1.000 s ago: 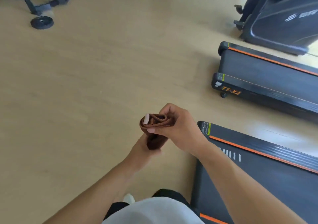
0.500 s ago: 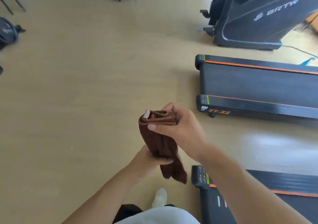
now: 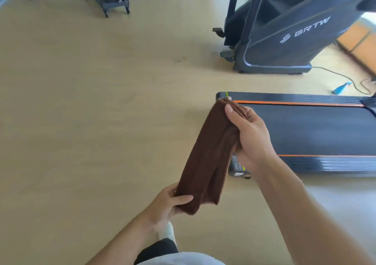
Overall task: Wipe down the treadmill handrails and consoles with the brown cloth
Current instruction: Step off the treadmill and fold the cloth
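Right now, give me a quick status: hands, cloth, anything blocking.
Both hands grip the brown cloth: right hand top, left hand bottom. Cloth folded, off the treadmill. Nothing in the way.

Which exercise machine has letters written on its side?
The tall grey machine at the back reads BRTW. The flat treadmill beside the hands shows only orange stripes.

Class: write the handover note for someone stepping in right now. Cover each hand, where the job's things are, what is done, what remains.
Left hand grips the lower end of the folded brown terry cloth; right hand grips its upper end. The cloth is off the floor, in front of the black, orange-striped treadmill deck. No handrail or console in view, and the cloth touches no machine. All wiping appears left.
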`<control>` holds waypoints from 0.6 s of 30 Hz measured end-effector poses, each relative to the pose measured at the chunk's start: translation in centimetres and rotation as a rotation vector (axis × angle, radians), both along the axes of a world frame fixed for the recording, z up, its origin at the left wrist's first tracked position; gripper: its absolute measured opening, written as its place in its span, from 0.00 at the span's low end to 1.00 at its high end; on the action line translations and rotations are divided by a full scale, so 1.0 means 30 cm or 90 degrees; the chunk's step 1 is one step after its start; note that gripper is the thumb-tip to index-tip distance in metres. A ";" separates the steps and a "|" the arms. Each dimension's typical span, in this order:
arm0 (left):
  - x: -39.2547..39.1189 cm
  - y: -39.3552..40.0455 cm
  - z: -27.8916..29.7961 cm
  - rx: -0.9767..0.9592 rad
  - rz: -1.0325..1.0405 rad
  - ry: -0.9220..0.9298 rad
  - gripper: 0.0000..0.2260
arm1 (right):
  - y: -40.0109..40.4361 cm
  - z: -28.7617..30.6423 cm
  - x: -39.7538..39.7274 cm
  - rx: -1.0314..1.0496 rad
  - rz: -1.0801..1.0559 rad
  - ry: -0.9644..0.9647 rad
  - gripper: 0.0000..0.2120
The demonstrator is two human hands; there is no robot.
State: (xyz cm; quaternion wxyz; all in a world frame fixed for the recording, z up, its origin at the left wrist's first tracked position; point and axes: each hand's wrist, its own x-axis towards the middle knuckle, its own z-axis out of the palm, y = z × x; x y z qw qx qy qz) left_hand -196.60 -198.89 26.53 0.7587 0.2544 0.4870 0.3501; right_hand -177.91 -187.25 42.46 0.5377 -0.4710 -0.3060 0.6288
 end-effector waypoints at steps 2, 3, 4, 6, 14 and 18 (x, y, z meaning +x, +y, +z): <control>-0.043 0.209 -0.004 -0.062 0.088 -0.108 0.31 | 0.200 -0.011 -0.007 -0.008 -0.064 -0.006 0.12; -0.066 0.316 -0.003 -0.093 0.141 -0.158 0.35 | 0.292 -0.021 -0.002 -0.011 -0.102 -0.016 0.13; -0.092 0.427 -0.006 -0.117 0.187 -0.186 0.37 | 0.377 -0.033 0.007 -0.014 -0.134 -0.027 0.13; -0.135 0.654 0.017 -0.151 0.235 -0.180 0.29 | 0.537 -0.072 0.031 -0.037 -0.190 -0.040 0.13; -0.105 1.559 -0.050 -0.197 0.109 0.106 0.10 | 1.201 -0.315 0.175 -0.137 -0.355 -0.071 0.09; -0.054 1.940 -0.031 -0.282 0.075 0.086 0.06 | 1.563 -0.339 0.180 -0.177 -0.358 -0.107 0.11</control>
